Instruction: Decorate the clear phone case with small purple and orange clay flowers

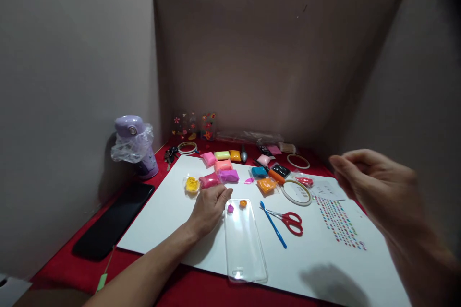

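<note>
A clear phone case (245, 244) lies on the white board (162, 220), with a purple flower piece (230, 208) and an orange flower piece (243, 204) near its top edge. My left hand (209, 206) rests closed at the case's upper left corner; whatever its fingers hold is hidden. Raised over the board's right side, my right hand (374, 182) has thumb and fingertips pressed together, and anything between them is too small to make out. Right of the case lie a blue tool (273, 225) and red-handled scissors (292, 223).
Colourful clay packets (229, 176) lie along the board's back, beside a hoop (297, 193). A gem sticker sheet (336, 220) is at the right. On the left stand a purple bottle (146, 165) and a black phone (114, 220) lying flat. Grey walls surround the table.
</note>
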A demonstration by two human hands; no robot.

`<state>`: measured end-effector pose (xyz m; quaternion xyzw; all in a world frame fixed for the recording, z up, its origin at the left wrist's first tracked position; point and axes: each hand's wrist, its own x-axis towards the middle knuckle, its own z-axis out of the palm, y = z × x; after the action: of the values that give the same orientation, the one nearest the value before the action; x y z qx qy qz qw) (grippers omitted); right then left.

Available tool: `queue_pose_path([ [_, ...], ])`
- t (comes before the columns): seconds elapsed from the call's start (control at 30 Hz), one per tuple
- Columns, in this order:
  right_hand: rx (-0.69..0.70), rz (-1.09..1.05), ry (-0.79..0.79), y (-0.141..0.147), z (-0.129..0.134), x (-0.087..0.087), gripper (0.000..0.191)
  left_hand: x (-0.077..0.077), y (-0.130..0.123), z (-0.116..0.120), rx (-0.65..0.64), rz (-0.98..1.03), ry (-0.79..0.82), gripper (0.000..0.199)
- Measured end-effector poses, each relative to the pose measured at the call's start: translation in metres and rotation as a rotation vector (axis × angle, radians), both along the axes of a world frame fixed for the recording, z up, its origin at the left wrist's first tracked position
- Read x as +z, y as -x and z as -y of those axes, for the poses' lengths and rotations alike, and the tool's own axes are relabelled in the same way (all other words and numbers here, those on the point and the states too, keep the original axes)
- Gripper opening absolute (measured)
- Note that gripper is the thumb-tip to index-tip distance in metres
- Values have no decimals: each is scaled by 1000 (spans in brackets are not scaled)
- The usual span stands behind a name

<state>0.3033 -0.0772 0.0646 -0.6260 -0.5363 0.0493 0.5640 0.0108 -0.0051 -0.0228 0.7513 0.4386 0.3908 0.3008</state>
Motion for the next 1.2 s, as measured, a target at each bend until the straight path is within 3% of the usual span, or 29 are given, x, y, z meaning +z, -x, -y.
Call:
queue_pose_path([
  [0.07,73,-31,45,4,-23,2,31,0,0,0,-8,-6,6,40],
  [0.13,18,-10,73,7,-44,2,31,-1,1,0,-15,-10,6,40],
  [0.23,-17,119,163,9,-71,-4,29,-2,1,0,-25,-16,4,40],
  [0.27,-51,249,257,10,-80,-7,29,-3,1,-1,-28,-19,2,40],
  [0.33,-82,429,414,11,-97,-15,29,-3,1,-1,-36,-27,0,40],
  [0.43,-99,492,486,14,-125,-31,19,-3,2,-1,-42,-45,-7,41],
  [0.63,-108,555,644,16,-174,-60,24,-1,2,-1,-27,-66,-18,42],
  [1.0,-219,457,737,32,-219,-79,47,2,2,0,-25,-74,-49,39],
  [1.2,-185,359,657,32,-225,-85,42,2,2,0,-20,-64,-54,39],
])
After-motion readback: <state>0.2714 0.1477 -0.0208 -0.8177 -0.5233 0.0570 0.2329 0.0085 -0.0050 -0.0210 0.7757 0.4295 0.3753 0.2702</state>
